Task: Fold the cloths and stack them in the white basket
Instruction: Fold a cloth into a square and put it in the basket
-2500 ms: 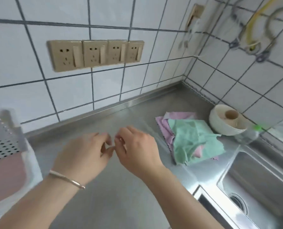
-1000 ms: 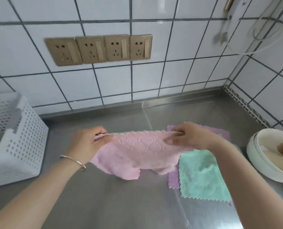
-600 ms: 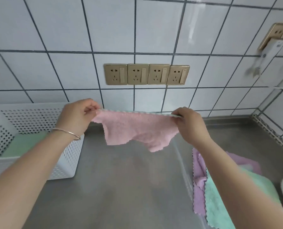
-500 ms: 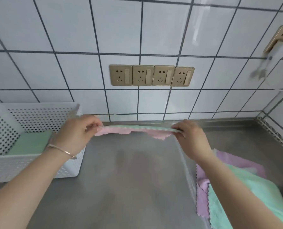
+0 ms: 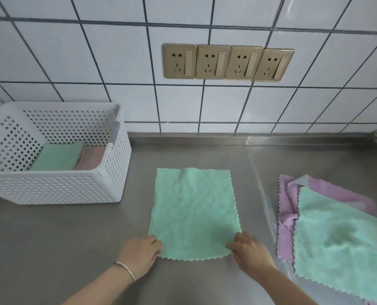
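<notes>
I count one white basket (image 5: 108,186), four wall sockets (image 5: 228,62), three green cloths (image 5: 194,212), my two hands (image 5: 139,254).

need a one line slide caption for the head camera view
Both hands, left hand and right hand, pinch the near corners of a green cloth spread flat on the steel counter, beside the white basket.

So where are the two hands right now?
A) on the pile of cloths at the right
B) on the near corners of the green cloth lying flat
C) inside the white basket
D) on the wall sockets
B: the left hand and right hand each rest at a near corner of the green cloth spread flat on the counter.
</notes>
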A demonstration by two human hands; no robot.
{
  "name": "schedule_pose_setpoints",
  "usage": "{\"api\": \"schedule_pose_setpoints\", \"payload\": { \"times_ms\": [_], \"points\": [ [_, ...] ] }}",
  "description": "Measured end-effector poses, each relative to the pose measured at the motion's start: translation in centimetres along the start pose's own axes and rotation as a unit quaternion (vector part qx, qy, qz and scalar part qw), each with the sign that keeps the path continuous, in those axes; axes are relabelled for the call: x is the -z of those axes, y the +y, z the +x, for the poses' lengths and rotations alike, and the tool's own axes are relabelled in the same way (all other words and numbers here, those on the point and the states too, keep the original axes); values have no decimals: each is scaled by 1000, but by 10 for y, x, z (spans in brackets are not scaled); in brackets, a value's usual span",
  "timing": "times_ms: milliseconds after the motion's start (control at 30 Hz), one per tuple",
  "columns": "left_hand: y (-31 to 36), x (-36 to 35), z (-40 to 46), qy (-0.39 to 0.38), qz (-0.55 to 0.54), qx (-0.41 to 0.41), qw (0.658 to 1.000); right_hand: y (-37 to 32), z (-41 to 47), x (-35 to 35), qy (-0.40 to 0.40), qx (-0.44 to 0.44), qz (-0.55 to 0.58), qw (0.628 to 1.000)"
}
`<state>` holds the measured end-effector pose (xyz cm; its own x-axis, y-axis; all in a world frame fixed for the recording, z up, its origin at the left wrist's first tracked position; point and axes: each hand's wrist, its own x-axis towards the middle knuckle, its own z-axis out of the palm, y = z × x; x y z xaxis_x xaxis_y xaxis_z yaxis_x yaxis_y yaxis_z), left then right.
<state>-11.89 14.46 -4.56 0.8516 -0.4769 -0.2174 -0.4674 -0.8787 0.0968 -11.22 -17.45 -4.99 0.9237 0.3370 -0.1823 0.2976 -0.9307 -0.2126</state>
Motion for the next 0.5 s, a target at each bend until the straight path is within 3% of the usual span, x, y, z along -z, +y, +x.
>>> {"api": "schedule_pose_setpoints", "payload": {
  "times_ms": [167, 267, 333, 400, 500],
  "points": [
    [2, -6, -12, -16, -20, -15, 1000, -2, -15, -8, 30, 79, -63, 994],
    [1, -11, -18, -23, -23, -22, 999, 0, -9, -7, 37, 68, -56, 995],
    [-3, -9, -13, -30, -56, -13, 998, -4, 8, 7, 42, 5, -14, 999],
    [-8, 7, 4, 18, -125, 37, 991, -4, 35, 24, 6, -115, 66, 991],
    [-33, 26, 53, 29, -223, 186, 957, 4, 81, 41, -32, -272, 245, 930]
  ]
}}
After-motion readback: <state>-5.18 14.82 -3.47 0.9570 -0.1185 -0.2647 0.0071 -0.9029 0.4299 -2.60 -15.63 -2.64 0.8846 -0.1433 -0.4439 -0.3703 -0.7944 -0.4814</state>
